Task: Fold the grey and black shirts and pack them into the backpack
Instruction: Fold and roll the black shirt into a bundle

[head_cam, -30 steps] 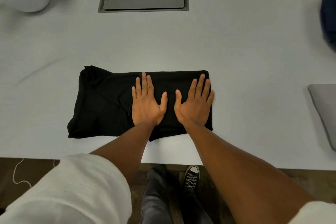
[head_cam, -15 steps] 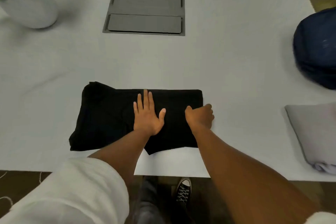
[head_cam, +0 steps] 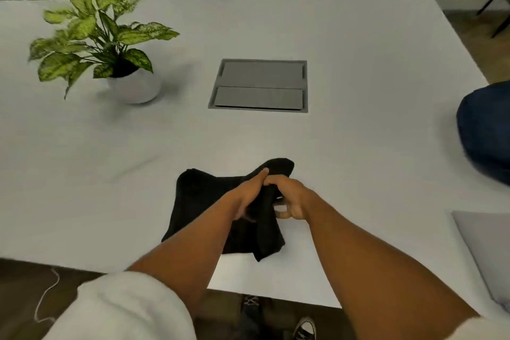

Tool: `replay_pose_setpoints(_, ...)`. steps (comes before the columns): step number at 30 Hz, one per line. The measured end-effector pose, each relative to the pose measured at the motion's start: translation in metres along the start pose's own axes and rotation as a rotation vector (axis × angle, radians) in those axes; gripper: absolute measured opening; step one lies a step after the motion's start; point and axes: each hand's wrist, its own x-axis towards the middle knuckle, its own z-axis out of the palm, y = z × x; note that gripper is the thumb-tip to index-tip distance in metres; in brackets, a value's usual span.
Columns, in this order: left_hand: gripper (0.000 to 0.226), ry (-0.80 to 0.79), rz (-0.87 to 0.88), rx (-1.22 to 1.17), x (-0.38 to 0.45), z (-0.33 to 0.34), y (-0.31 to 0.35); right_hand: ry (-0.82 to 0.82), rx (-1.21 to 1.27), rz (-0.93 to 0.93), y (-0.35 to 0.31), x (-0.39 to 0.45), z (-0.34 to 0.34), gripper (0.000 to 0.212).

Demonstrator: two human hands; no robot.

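The black shirt [head_cam: 198,201] lies folded on the white table [head_cam: 358,146] near the front edge. Its right end is lifted off the surface and bunched between my hands. My right hand [head_cam: 292,199] grips that raised end with curled fingers. My left hand [head_cam: 248,196] lies against the same fold with its fingers straight, pointing away from me. The folded grey shirt [head_cam: 488,246] sits at the table's right edge, partly cut off. The dark blue backpack [head_cam: 485,132] rests further back on the right, also cut off.
A potted plant in a white pot [head_cam: 135,85] stands at the back left. A grey cable hatch [head_cam: 259,85] is set into the table's middle. The front edge of the table runs just below the black shirt, with my shoes [head_cam: 303,328] beneath it.
Both hands were pressing flat on the black shirt. The right hand then curled at its right edge and has now lifted that end up and leftward; the left hand has shifted against the fold.
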Motion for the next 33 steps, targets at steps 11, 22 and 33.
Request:
replay_pose_setpoints(11, 0.070, -0.139, 0.034, -0.155, -0.044, -0.134, -0.049, -0.423, -0.176, -0.049, -0.006, 0.001, 0.122, 0.039)
replay_pose_setpoints(22, 0.035, 0.416, 0.140, -0.121, -0.002, -0.200, -0.109, 0.263, -0.909, -0.673, 0.033, 0.068, 0.166, 0.037)
replay_pose_setpoints(33, 0.056, 1.040, 0.378, 0.263, 0.056, -0.193, -0.147, 0.368, -1.400, -0.860, 0.078, 0.130, 0.173, 0.062)
